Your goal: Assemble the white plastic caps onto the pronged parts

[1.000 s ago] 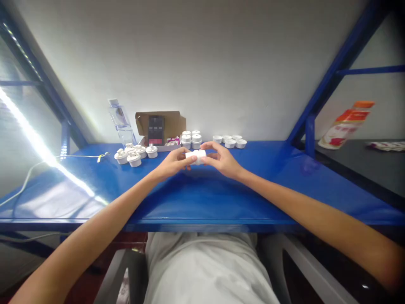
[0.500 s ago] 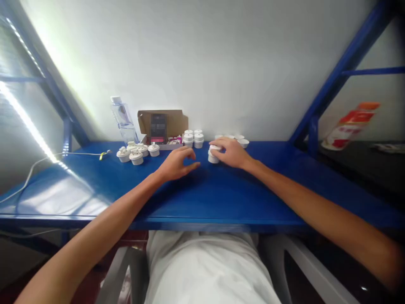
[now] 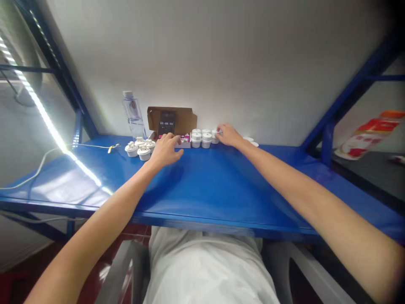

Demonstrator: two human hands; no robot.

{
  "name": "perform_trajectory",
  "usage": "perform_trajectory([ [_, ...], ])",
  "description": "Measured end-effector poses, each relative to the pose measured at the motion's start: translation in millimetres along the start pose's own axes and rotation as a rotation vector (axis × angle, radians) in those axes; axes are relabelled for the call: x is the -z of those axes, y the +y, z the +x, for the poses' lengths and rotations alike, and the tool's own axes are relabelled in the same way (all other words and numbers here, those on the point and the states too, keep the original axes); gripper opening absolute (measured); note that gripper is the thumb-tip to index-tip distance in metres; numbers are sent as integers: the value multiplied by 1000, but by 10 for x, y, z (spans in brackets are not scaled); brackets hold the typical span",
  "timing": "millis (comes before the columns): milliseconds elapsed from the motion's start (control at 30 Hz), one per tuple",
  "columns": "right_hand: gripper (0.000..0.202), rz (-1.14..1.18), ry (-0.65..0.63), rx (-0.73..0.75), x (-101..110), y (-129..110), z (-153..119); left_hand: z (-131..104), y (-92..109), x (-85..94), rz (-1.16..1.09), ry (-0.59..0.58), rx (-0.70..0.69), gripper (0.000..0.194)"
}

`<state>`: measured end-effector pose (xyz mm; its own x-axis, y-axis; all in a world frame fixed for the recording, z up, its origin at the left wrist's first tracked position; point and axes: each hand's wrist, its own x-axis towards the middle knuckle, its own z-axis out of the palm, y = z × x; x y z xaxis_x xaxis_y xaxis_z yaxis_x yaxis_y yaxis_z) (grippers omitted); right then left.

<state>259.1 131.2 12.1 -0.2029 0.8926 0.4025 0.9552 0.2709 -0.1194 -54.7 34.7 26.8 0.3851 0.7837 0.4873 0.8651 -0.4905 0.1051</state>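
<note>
My right hand has its fingers closed on a white round plastic fitting, at the right end of a cluster of similar white fittings near the wall. Its fingers partly cover that piece. My left hand is over the table to the left, fingers spread and curved. Beside it stand several white fittings with small knobs or holes on top. Whether another piece sits beneath the left hand is hidden. White shallow cups lie partly hidden behind my right forearm.
An open cardboard box with a phone showing a timer stands by the wall. To its left is a clear bottle. A white cable crosses the blue table. Blue frame posts flank it; a red-and-white bottle stands right.
My right hand has carried the white fitting back to the cluster near the wall. My left hand has moved left toward the knobbed fittings. The camera view has shifted slightly.
</note>
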Motion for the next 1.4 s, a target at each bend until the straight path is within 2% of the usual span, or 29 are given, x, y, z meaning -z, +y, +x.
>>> perform_trajectory([
  [100,40,-131,-84,7,83,44,-77,13,-155,25,156,-20,105,49],
  [200,50,-235,-196,-3,104,42,-215,24,-256,21,218,-103,150,63],
  [267,51,-247,-216,3,91,20,-308,35,-288,13,197,-161,104,62],
  [333,51,-173,-165,35,90,-15,-402,52,-296,9,126,-187,30,53],
  [400,52,34,-105,57,120,-65,-511,69,-284,16,1,-180,-48,44],
  [467,50,378,-92,27,167,-127,-637,79,-250,41,-172,-175,-118,41],
  [567,37,937,-165,-113,208,-202,-835,63,-135,106,-471,-206,-134,43],
  [633,25,1113,-226,-193,182,-207,-947,33,-22,143,-662,-264,-135,45],
  [700,20,1050,-200,-203,120,-171,-1030,1,94,145,-805,-316,-169,46],
  [767,28,876,-77,-132,48,-120,-1086,-24,180,100,-865,-325,-193,48],
  [833,46,757,3,-16,-8,-91,-1125,-38,223,22,-831,-315,-174,53],
  [933,63,686,-29,189,-24,-141,-1166,-53,222,-90,-700,-351,-130,61],
  [1033,54,580,-28,321,44,-294,-1201,-71,204,-139,-651,-400,-147,68],
  [1100,42,576,18,319,129,-426,-1232,-83,209,-149,-712,-416,-173,72],
  [1200,39,684,184,292,289,-633,-1296,-99,257,-176,-803,-421,-186,71],
  [1300,42,741,350,327,407,-805,-1362,-115,339,-218,-812,-402,-183,70],
  [1333,42,736,350,362,420,-846,-1378,-122,369,-229,-812,-394,-182,72],
  [1400,40,714,237,458,407,-897,-1401,-133,422,-239,-822,-377,-177,74],
])
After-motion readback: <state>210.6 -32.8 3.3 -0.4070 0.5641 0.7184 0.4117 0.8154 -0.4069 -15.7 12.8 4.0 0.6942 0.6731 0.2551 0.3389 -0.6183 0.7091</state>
